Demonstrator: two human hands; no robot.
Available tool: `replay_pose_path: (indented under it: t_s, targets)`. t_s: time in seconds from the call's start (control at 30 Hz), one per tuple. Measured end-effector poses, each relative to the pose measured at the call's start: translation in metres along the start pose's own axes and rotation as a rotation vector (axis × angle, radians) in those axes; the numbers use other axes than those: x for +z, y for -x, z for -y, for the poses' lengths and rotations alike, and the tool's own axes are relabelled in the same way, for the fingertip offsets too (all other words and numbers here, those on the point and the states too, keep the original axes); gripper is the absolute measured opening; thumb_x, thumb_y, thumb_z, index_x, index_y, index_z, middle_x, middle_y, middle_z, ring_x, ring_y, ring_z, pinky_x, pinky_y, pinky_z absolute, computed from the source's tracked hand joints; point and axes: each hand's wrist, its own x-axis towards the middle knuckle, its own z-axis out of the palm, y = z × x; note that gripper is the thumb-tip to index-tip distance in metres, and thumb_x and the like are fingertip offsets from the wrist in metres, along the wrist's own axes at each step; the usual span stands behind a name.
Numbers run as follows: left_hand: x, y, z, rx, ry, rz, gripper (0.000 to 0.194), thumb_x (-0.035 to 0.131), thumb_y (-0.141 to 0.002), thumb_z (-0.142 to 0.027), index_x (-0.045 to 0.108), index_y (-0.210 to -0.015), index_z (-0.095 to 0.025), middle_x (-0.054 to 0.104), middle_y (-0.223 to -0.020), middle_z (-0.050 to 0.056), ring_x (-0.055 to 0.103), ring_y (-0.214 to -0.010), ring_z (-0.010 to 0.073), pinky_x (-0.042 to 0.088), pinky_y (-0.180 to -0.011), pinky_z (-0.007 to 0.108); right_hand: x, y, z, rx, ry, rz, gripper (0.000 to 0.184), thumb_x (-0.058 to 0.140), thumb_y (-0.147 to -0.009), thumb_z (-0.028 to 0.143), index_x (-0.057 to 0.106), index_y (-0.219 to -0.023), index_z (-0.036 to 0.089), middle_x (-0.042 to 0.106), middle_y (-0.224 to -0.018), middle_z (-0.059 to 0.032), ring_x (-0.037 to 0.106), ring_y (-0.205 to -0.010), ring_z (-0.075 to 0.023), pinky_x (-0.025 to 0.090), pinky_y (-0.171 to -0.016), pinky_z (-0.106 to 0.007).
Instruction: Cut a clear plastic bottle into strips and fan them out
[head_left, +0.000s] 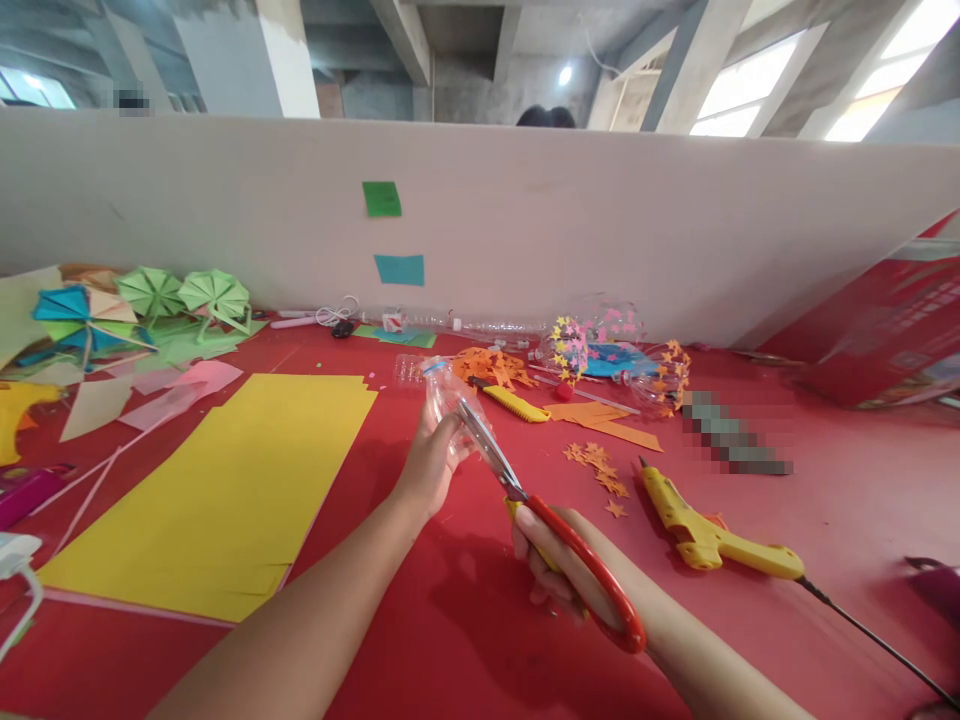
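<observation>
Near the middle of the red table, my left hand point(429, 462) is closed round a clear plastic bottle piece point(444, 392) whose bluish-rimmed neck points away from me. My right hand point(551, 560) grips a pair of scissors point(592, 565) with red handles. Their blades reach up and left to the clear plastic, beside my left thumb. Whether the blades are cutting through the plastic I cannot tell. Just beyond the bottle piece lie orange paper cut-outs point(495, 365) and a yellow utility knife point(514, 402).
Yellow paper sheets point(225, 480) lie at left, with folded paper umbrellas point(150, 292) behind. On the right rest a yellow glue gun point(697, 525) with its cord, and orange paper stars point(598, 460). Star-decorated clear plastic pieces point(570, 345) stand before the white partition point(600, 220).
</observation>
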Motion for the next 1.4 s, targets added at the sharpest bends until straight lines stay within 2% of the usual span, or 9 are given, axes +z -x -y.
replay_pose_path:
  t_s: [0.2,0.33,0.5,0.63,0.9,1.07,1.3,1.4]
  targets:
    - [0.001,0.001,0.004,-0.041,0.060,-0.019,0.053,0.068,-0.073,-0.029,0.047,-0.122,-0.029,0.062,-0.091,0.001,0.063,-0.086,0.0186,0.047,-0.086,0.042,0.005,0.000,0.002,0.020,0.002,-0.052,0.062,0.040,-0.069,0.084,0.042,-0.066,0.022,0.034,-0.029,0.0119,0.034,-0.029,-0.0065,0.047,-0.050,-0.027]
    - [0.000,0.001,0.004,-0.042,0.063,-0.012,0.054,0.068,-0.073,-0.029,0.047,-0.122,-0.029,0.062,-0.091,0.001,0.062,-0.086,0.0182,0.047,-0.087,0.042,0.006,-0.003,-0.001,0.064,0.022,-0.089,0.058,0.044,-0.071,0.080,0.040,-0.063,0.022,0.034,-0.030,0.0120,0.034,-0.028,-0.0058,0.045,-0.046,-0.024]
    - [-0.001,0.000,0.005,-0.050,0.057,0.000,0.055,0.069,-0.073,-0.032,0.046,-0.122,-0.026,0.062,-0.086,0.002,0.063,-0.085,0.0197,0.046,-0.088,0.043,0.006,-0.005,-0.008,0.059,0.044,-0.119,0.052,0.046,-0.077,0.071,0.037,-0.060,0.022,0.033,-0.033,0.0115,0.033,-0.027,-0.0055,0.035,-0.035,-0.020]
    - [-0.001,0.000,0.004,-0.045,0.055,0.014,0.062,0.070,-0.072,-0.032,0.042,-0.127,-0.027,0.062,-0.085,0.002,0.064,-0.085,0.0206,0.046,-0.088,0.044,0.009,-0.002,-0.004,0.062,0.046,-0.119,0.052,0.046,-0.077,0.069,0.036,-0.059,0.022,0.033,-0.034,0.0112,0.031,-0.026,-0.0048,0.029,-0.032,-0.020]
    - [0.003,0.003,0.003,0.018,-0.047,0.050,0.058,0.068,-0.074,-0.030,0.045,-0.127,-0.028,0.062,-0.099,0.005,0.063,-0.087,0.0201,0.047,-0.086,0.043,0.006,-0.002,0.000,0.011,0.026,-0.106,0.060,0.043,-0.069,0.082,0.041,-0.064,0.022,0.034,-0.032,0.0116,0.034,-0.031,-0.0057,0.040,-0.043,-0.022]
    - [0.005,0.005,0.003,0.026,-0.064,0.066,0.055,0.066,-0.075,-0.030,0.046,-0.126,-0.027,0.062,-0.098,0.006,0.063,-0.089,0.0210,0.047,-0.086,0.042,0.007,-0.002,0.001,0.010,0.026,-0.128,0.059,0.043,-0.071,0.080,0.041,-0.062,0.022,0.033,-0.032,0.0115,0.035,-0.031,-0.0058,0.043,-0.046,-0.023]
    - [0.001,0.003,0.005,0.031,-0.042,0.083,0.058,0.069,-0.074,-0.033,0.045,-0.126,-0.028,0.062,-0.099,0.006,0.063,-0.091,0.0224,0.047,-0.087,0.044,0.010,-0.003,-0.001,0.089,0.039,-0.169,0.054,0.048,-0.071,0.074,0.037,-0.060,0.022,0.034,-0.036,0.0104,0.041,-0.028,-0.0072,0.029,-0.031,-0.018]
    - [0.000,0.002,0.005,0.040,-0.041,0.091,0.060,0.070,-0.072,-0.037,0.046,-0.126,-0.028,0.061,-0.103,0.007,0.062,-0.089,0.0218,0.046,-0.088,0.044,0.009,-0.001,0.002,0.076,0.043,-0.155,0.054,0.048,-0.072,0.073,0.035,-0.060,0.022,0.035,-0.036,0.0103,0.040,-0.029,-0.0068,0.027,-0.030,-0.018]
